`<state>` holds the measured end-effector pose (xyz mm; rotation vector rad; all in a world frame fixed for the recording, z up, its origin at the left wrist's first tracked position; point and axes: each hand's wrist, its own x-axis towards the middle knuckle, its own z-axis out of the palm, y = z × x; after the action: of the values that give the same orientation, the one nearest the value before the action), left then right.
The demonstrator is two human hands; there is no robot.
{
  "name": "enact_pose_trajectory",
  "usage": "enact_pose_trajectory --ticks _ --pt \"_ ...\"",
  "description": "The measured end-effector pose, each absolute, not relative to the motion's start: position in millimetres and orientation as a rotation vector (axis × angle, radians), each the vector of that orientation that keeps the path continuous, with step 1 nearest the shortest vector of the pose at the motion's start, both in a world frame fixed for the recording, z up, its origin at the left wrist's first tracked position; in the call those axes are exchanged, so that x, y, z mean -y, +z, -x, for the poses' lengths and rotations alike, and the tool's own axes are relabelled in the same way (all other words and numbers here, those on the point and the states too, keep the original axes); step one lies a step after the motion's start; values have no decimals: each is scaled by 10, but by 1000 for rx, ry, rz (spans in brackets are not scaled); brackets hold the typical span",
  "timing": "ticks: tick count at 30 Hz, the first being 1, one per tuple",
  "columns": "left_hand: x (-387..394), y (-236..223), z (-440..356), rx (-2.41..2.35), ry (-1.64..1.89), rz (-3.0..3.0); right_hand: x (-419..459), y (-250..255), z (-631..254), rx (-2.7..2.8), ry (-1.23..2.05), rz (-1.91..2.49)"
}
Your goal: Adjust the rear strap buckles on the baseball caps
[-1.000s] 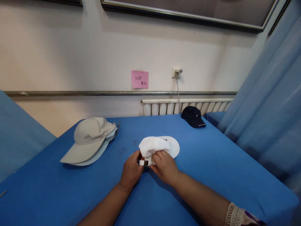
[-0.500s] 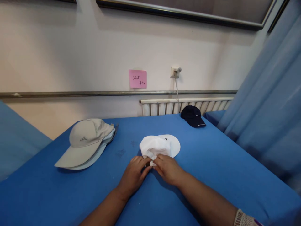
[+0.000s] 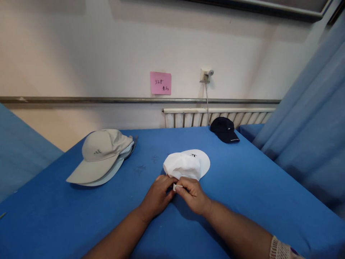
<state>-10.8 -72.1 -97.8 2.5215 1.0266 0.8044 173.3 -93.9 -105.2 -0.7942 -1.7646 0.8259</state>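
A white baseball cap (image 3: 182,164) lies on the blue-covered table (image 3: 151,147), its brim pointing away to the right with a small black logo on it. My right hand (image 3: 194,196) pinches the end of the cap's back strap between thumb and forefinger; a short white piece of it sticks out. On the left, my left hand (image 3: 159,194) is closed on the cap's near edge, by the strap. Its fingertips are partly hidden against the fabric. Both hands meet at the back of the cap.
A stack of caps with a beige cap (image 3: 101,149) on top sits at the left. A dark navy cap (image 3: 224,130) rests at the far right corner. Behind the table are a radiator (image 3: 188,118), a metal rail (image 3: 121,100) and a plugged-in cord; a blue curtain (image 3: 304,118) hangs right.
My right hand has turned and now pinches the strap end, which shows between its fingers. The view has tilted slightly down, and my left hand stays at the cap's near edge.
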Motion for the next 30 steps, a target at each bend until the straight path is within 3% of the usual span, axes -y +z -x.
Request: enact_pose_trajectory --ticks 7,12,30 --pt "742 -1007 199 -1136 963 -2360 873 -1074 -1840 1555 572 929" --pt "758 -994 146 -1181 1114 -2421 975 -929 -1789 1975 267 853" --pt "744 -870 165 -1131 1092 -2618 892 -1024 -1708 1989 162 1072"
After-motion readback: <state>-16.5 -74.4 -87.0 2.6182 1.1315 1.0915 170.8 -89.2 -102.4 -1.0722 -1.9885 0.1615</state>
